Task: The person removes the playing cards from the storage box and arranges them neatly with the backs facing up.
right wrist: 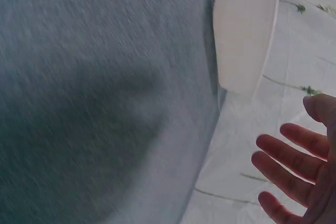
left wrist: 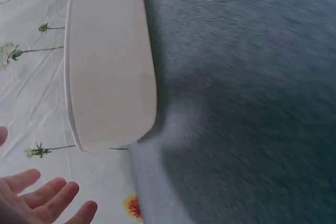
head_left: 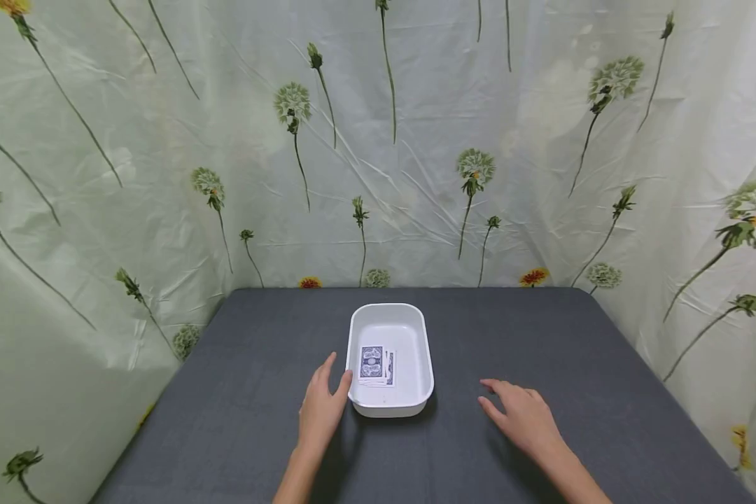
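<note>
A white rectangular tub point(head_left: 416, 343) with rounded corners stands on the dark table, near the middle. Inside it, toward its left side, lies a small fanned pile of playing cards point(head_left: 372, 362), the top one showing a blue patterned back. My left hand point(head_left: 320, 409) hovers beside the tub's left wall, thumb close to the rim, fingers loosely extended and holding nothing. On the other side, my right hand point(head_left: 524, 416) is apart from the tub, fingers spread and relaxed, also holding nothing. Both wrist views show the tub's outer wall point(left wrist: 110, 66) beyond the spread fingers.
The table point(head_left: 277, 336) has a dark grey cloth surface with rounded far corners. A pale curtain point(head_left: 416, 196) printed with dandelions and other flowers hangs behind it and along both sides. Shadows of the hands fall on the cloth.
</note>
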Demonstrator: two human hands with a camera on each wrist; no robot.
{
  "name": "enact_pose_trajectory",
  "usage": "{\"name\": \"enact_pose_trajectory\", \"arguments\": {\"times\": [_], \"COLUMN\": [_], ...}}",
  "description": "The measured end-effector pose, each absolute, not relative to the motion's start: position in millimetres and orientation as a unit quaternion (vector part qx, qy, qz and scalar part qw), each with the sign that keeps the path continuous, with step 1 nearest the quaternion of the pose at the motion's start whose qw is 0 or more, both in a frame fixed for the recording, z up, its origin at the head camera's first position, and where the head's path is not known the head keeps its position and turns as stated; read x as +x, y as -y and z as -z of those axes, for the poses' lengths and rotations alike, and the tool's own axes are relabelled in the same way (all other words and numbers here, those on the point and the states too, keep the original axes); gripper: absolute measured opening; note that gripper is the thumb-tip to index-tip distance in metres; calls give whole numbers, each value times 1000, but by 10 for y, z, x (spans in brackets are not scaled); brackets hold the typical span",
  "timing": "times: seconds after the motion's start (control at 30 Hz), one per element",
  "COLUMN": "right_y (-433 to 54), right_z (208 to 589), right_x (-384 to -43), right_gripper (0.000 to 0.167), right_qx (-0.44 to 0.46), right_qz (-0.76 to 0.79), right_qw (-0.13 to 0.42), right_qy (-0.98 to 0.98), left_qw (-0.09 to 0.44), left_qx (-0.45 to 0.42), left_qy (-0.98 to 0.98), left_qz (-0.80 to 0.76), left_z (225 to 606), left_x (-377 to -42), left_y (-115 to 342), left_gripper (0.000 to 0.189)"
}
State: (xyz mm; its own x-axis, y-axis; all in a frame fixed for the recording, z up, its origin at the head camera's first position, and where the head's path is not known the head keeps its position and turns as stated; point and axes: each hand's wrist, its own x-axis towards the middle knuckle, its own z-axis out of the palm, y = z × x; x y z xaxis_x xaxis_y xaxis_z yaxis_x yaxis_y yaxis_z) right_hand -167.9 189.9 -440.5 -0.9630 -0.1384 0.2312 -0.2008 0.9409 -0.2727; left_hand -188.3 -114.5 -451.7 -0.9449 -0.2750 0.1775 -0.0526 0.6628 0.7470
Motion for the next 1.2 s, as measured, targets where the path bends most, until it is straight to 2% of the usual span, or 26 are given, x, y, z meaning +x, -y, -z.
{"name": "enact_pose_trajectory", "arguments": {"times": [0.3, 0.47, 0.67, 0.9, 1.2], "right_y": [-1692, -1633, -1619, -1603, -1587], "right_z": [4610, 4676, 4717, 4731, 4760], "right_x": [-1579, -1535, -1518, -1517, -1513], "right_gripper": [9, 12, 12, 11, 9], "right_qx": [83, 85, 93, 98, 99], "right_qz": [-173, -176, -179, -181, -186], "right_qw": [83, 69, 81, 78, 63], "right_qy": [978, 978, 976, 976, 975], "left_qw": [118, 109, 105, 94, 93], "left_qx": [100, 86, 71, 107, 86], "left_qy": [807, 765, 707, 695, 689], "left_qz": [569, 629, 696, 704, 714], "left_z": [4674, 4856, 5005, 5075, 5159], "left_x": [-2211, -2319, -2358, -2364, -2316], "left_y": [1126, 1062, 968, 931, 943], "left_gripper": [47, 46, 50, 50, 51]}}
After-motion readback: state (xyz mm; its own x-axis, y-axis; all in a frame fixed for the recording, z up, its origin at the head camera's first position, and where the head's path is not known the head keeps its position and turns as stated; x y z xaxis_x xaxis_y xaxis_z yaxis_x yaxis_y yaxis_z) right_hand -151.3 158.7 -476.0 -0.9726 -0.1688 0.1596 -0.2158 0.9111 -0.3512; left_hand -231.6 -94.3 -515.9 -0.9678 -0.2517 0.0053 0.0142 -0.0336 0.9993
